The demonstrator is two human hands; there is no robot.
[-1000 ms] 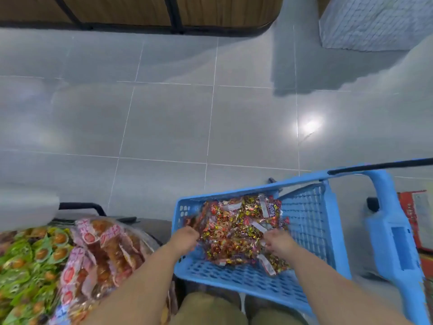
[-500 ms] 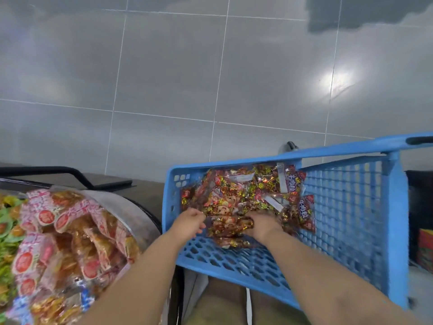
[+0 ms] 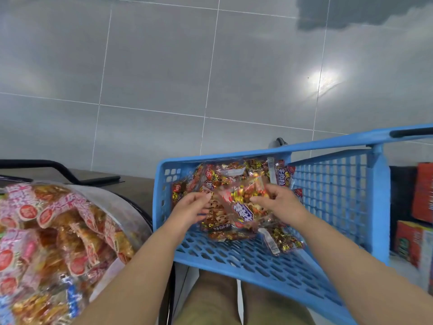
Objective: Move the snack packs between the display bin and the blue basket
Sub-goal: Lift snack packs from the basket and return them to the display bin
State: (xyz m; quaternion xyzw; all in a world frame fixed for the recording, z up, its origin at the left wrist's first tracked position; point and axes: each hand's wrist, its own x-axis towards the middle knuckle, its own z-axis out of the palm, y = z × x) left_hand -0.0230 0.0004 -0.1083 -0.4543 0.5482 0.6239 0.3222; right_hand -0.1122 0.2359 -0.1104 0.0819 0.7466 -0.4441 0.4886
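The blue basket (image 3: 257, 256) stands in front of me, tilted, with several red and gold snack packs (image 3: 234, 177) piled at its far end. Both hands reach into it. My right hand (image 3: 278, 202) pinches a clear snack pack (image 3: 243, 207) lifted a little above the pile. My left hand (image 3: 192, 207) touches the same pack's left edge with fingers bent. At the lower left the display bin (image 3: 121, 207) holds pink and orange snack packs (image 3: 58, 226).
Grey floor tiles (image 3: 164, 78) spread beyond the basket. A black bar (image 3: 58, 167) runs behind the bin. Red boxes (image 3: 419, 226) stand at the right edge. The basket's tall blue handle frame (image 3: 382, 207) rises on its right side.
The view has tilted down and closer. Both hands moved deeper over the pile, and a pack now sits raised between them.
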